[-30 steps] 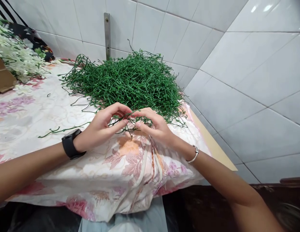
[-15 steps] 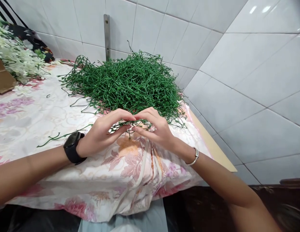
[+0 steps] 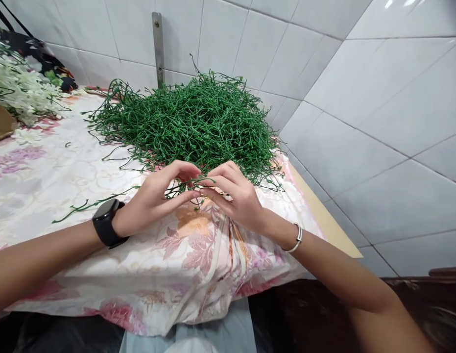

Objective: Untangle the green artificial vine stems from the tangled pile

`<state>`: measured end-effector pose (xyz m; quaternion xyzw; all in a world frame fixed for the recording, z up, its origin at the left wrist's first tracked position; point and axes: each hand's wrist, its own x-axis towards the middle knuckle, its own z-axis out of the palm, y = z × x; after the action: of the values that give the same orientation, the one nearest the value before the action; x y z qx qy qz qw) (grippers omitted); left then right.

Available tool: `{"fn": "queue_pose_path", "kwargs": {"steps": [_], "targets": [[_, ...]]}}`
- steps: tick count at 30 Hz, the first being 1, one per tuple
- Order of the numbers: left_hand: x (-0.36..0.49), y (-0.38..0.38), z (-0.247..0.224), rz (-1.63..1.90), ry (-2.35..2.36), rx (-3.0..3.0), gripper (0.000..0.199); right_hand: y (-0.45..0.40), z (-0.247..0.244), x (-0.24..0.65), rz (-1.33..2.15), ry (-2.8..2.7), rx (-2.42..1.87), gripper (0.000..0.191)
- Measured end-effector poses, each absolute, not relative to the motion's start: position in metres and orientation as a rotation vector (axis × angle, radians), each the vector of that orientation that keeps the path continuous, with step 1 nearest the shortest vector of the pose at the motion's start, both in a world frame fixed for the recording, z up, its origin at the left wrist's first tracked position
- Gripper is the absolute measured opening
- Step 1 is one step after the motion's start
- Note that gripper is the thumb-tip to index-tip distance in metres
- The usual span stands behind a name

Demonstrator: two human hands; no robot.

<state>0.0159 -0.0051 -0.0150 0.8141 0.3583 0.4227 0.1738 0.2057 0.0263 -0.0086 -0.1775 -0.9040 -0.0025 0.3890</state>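
Thin green artificial flower stems (image 3: 181, 186) lie across the gap between my two hands, just in front of a big tangled pile of the same green stems (image 3: 191, 122). My left hand (image 3: 157, 191), with a black watch on its wrist, curves around these stems, thumb below and fingers above. Between the thumb and fingers of my right hand (image 3: 233, 193) is the end of a stem that pokes out over the index finger. Parts of the held stems are hidden behind the fingers. One loose stem (image 3: 83, 207) rests on the cloth beside my left wrist.
A floral tablecloth (image 3: 66, 171) covers the table and hangs bunched at its front. White artificial flowers (image 3: 29, 88) and a cardboard box (image 3: 2, 120) are at the far left. A tiled wall (image 3: 360, 98) closes the back and right, with a metal strip (image 3: 158, 49) on it.
My left fingers have lifted a little away from the thumb, and the fingertips of the two hands have parted slightly. A stem end now shows over my right index finger. The view has shifted slightly.
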Motion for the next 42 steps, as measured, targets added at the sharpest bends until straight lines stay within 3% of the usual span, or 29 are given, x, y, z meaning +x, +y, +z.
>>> {"fn": "queue_pose_path", "kwargs": {"steps": [6, 13, 22, 28, 33, 42], "targets": [[0.018, -0.009, -0.008, 1.037, 1.094, 2.32, 0.022, 0.03, -0.012, 0.206, -0.028, -2.309, -0.459, 0.007], [0.02, -0.011, -0.008, 0.96, 1.141, 2.338, 0.014, 0.031, -0.019, 0.205, -0.114, -2.396, -0.517, 0.014], [0.022, -0.01, -0.008, 0.885, 1.063, 2.374, 0.016, 0.029, -0.019, 0.204, -0.125, -2.474, -0.481, 0.016], [0.016, -0.008, -0.007, 0.857, 0.989, 2.301, 0.019, 0.025, -0.02, 0.205, 0.271, -2.452, -0.507, 0.019], [0.013, -0.004, -0.008, 0.855, 0.946, 2.284, 0.02, 0.019, -0.009, 0.206, 0.666, -2.426, -0.615, 0.007], [0.016, -0.012, -0.001, 0.696, 0.643, 2.331, 0.014, 0.016, -0.007, 0.206, 1.392, -2.101, -0.532, 0.021]]}}
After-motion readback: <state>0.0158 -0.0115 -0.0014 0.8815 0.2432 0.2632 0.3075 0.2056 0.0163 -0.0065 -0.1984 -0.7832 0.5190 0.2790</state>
